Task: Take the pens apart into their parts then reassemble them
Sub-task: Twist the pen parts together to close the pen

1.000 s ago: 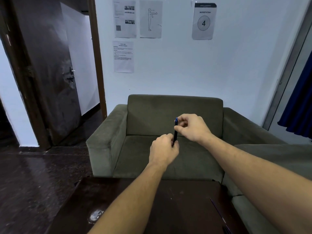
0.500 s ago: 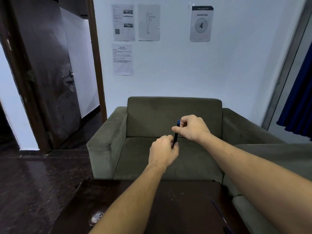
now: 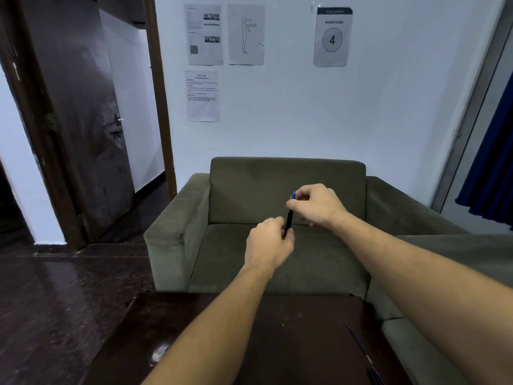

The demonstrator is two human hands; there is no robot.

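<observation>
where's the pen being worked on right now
In the head view the pen is held upright in mid-air just right of centre, in front of the sofa, between the left hand below and the right hand at its blue top.

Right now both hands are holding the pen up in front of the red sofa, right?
Not quite. The head view shows the sofa is green, not red. The rest holds: the left hand and right hand are holding the pen up in front of it.
</observation>
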